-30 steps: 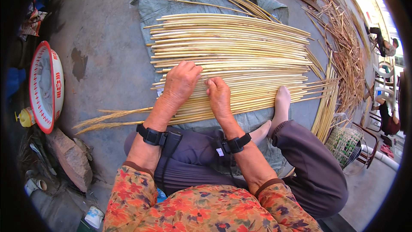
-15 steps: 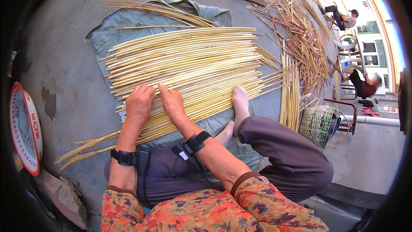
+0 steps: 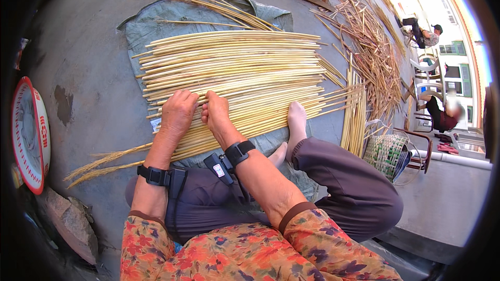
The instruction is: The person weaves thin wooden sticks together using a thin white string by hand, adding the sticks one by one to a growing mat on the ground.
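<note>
A row of pale yellow stalks (image 3: pixel 234 65) lies side by side like a mat in front of me. Over its near-left part, my left hand (image 3: pixel 177 111) is closed in a pinch. Beside it, fingertips bent inward, my right hand (image 3: pixel 216 113) is closed too. A gap separates the hands at the stalks' surface; whatever thin thing they pinch is too small to make out. At the lower left, two stalks end in feathery tips (image 3: pixel 96 164). Under everything spreads a grey-green sheet (image 3: pixel 140 36). My foot (image 3: pixel 297 119) rests against the mat's right part.
Loose long stalks (image 3: pixel 229 10) lie on the sheet's far edge. At right are a bundle of stalks (image 3: pixel 353 117), a heap of dry husks (image 3: pixel 372 57) and a woven basket (image 3: pixel 384 153). A red-rimmed basin (image 3: pixel 42 135) and a stone (image 3: pixel 70 224) stand left. Two people sit far right.
My hands have shifted slightly up the mat, and the right hand has turned, its fingers now curled inward. The whole view has moved a little.
</note>
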Available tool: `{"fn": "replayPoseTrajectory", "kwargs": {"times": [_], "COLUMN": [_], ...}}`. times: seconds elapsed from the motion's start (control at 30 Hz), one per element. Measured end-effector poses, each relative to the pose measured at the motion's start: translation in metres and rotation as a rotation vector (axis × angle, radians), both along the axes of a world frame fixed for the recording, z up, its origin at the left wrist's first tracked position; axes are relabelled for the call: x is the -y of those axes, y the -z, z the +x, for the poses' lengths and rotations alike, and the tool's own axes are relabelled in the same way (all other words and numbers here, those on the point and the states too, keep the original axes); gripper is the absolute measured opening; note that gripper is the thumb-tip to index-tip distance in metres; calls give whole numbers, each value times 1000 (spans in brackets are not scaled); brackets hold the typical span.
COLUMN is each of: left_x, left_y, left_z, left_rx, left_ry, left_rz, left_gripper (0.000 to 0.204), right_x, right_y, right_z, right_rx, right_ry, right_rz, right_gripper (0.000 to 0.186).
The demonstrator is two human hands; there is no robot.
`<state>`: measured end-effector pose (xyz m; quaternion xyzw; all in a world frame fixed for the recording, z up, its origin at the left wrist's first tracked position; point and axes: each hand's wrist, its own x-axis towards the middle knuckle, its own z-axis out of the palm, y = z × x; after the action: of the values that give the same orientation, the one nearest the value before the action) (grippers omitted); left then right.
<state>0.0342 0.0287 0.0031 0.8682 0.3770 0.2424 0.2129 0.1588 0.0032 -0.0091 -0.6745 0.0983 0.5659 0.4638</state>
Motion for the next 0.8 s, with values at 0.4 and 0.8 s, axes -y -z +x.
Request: {"fn": "replayPoseTrajectory", "kwargs": {"times": [0.4, 0.8], "left_x": [-5, -9], "left_y": [-1, 5], "left_z": [-2, -1], "left_rx": [-4, 16], "left_ry": [-21, -10], "left_rz": [15, 73], "left_gripper": [22, 22], "right_x": [26, -40], "right_y": [-48, -24], "right_z": [49, 47], "right_rx": [711, 1171], "right_ry": [-950, -1383], "right_rz": [38, 283], "right_gripper": [25, 16]}}
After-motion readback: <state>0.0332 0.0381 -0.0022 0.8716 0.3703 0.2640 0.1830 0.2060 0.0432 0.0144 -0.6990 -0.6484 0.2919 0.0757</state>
